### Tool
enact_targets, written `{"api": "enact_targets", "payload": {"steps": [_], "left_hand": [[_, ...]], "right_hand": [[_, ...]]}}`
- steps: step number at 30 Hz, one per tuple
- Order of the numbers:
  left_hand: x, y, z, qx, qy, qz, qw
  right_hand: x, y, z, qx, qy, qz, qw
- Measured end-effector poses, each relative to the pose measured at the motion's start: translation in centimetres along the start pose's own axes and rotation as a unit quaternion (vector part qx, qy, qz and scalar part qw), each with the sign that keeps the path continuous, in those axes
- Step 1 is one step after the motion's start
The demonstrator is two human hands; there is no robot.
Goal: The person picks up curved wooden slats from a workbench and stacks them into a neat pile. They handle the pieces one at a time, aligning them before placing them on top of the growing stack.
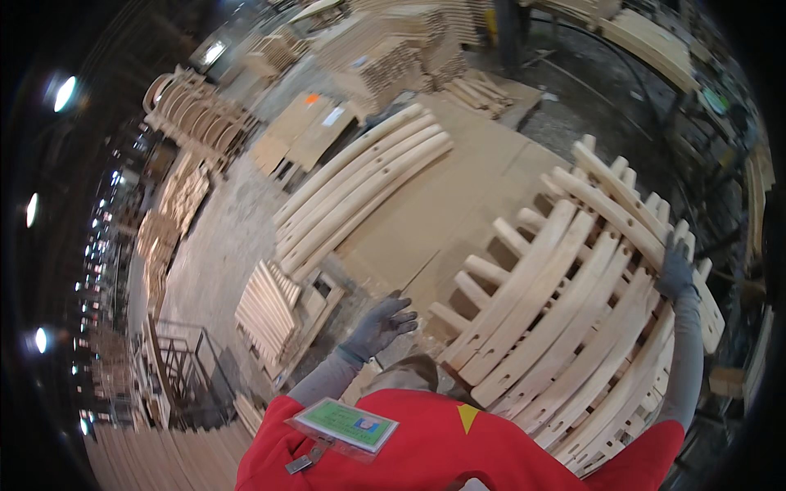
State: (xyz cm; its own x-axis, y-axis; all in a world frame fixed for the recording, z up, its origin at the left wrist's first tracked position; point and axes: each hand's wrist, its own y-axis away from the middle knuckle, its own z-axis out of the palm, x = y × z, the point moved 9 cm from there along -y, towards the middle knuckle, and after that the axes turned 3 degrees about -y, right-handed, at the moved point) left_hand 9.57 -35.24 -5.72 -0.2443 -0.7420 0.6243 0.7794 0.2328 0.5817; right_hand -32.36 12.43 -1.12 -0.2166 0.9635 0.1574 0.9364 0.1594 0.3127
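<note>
My right hand [676, 272], in a grey glove, is at the right of a large stack. Its fingers are wrapped round the end of a pale wooden rail [610, 216] with small holes, lying slantwise on top. Beneath it, curved wooden rails [524, 296] are laid side by side over crossing wooden pieces. My left hand [381, 326], also gloved in grey, hovers left of this stack with its fingers apart and nothing in them. Beyond it, several curved rails with holes [364, 184] lie together on a brown cardboard sheet [467, 192].
A small pile of narrow wooden slats [268, 313] stands on the left. Stacked boards [385, 61] and a cardboard-covered pile [303, 131] rise farther back. A metal frame [184, 360] sits at lower left. Machinery and a wooden bench [651, 49] line the far right.
</note>
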Motion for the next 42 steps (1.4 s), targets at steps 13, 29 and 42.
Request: {"api": "enact_targets", "payload": {"steps": [13,29,42], "left_hand": [[20.3,0.4,-18.7,0.196,-0.293,0.217,0.910],[40.1,-25.7,-22.3,-0.099,-0.681,0.062,0.723],[34.1,-27.0,-21.2,-0.144,-0.593,0.119,0.783]], "right_hand": [[-6.0,13.6,-0.4,0.239,-0.178,-0.106,0.949],[-66.7,20.8,4.8,-0.032,-0.762,-0.094,0.641],[-74.3,16.9,5.0,0.103,-0.726,0.024,0.679]]}}
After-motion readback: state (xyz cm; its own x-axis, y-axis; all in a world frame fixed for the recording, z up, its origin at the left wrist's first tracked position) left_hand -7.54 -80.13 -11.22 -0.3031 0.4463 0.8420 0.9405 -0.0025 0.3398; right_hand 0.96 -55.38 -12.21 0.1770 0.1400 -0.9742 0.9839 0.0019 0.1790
